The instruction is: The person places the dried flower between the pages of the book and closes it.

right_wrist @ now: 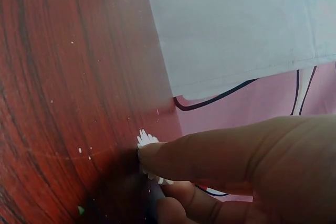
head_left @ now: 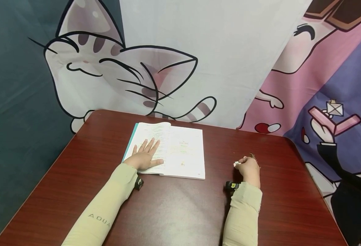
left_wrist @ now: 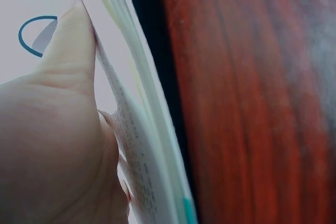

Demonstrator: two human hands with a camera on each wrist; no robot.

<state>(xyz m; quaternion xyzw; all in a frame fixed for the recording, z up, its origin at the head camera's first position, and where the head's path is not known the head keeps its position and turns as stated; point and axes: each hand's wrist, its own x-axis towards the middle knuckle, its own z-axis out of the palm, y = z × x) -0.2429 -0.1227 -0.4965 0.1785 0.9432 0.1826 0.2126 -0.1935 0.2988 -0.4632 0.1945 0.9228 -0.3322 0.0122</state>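
Note:
An open book point(head_left: 184, 164) lies on the table, printed text on its left page and small coloured marks on its right page. Spread flat across the left page is my left hand point(head_left: 144, 159); in the left wrist view its thumb point(left_wrist: 73, 45) lies along the page near the book's lower edge. To the right of the book, my right hand point(head_left: 249, 168) pinches a small white-petalled flower point(head_left: 236, 164) between thumb and fingers, just over the table. Thin brownish strands point(head_left: 252, 156) poke out beyond that hand. The fingers cover most of the flower in the right wrist view.
The reddish-brown wooden table point(head_left: 180, 212) extends to a cloth backdrop point(head_left: 229, 51) printed with cartoon figures. Tiny white bits point(right_wrist: 80, 150) and a green speck point(right_wrist: 81, 210) lie on the tabletop near the right hand.

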